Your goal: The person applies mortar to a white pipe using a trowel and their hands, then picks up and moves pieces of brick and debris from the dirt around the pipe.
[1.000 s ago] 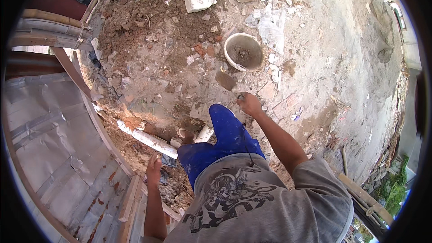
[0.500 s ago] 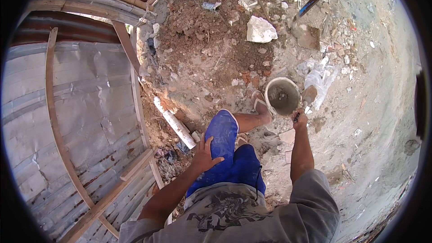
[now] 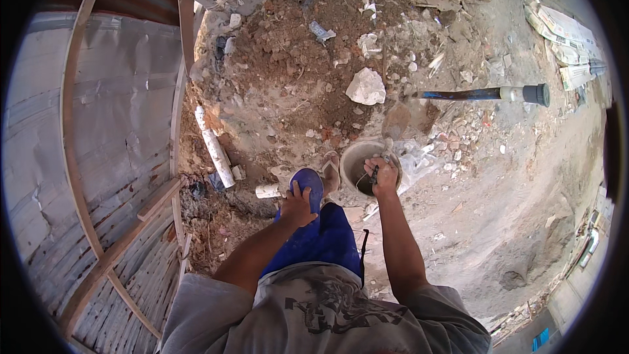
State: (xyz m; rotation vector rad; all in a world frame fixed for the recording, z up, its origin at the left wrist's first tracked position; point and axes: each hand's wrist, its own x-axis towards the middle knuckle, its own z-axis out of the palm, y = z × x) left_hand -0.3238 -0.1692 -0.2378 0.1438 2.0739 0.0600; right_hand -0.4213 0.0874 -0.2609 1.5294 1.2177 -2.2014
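Note:
My right hand (image 3: 382, 176) is closed round the dark handle of a trowel (image 3: 375, 174), over the mouth of a round, mortar-stained bucket (image 3: 347, 162). The trowel's blade is out of sight, below my hand and inside the bucket. Grey material coats the bucket's inner wall. On the knee of my blue shorts (image 3: 308, 182) rests my left hand (image 3: 299, 206), fingers spread and holding nothing. My sandalled foot (image 3: 331, 169) stands just left of the bucket.
Beyond the bucket lies a shovel with a blue-black handle (image 3: 465, 94). A white stone (image 3: 367, 87), crumpled clear plastic (image 3: 414, 162) and rubble litter the dirt. A white pipe (image 3: 215, 147) lies left, near a metal-sheet wall (image 3: 124, 111) with wooden battens. Printed sacks (image 3: 567, 46) lie far right.
My right hand has moved with the trowel from outside the bucket's near right rim to over its mouth. My left hand stays on the knee. The whole view has shifted and turned.

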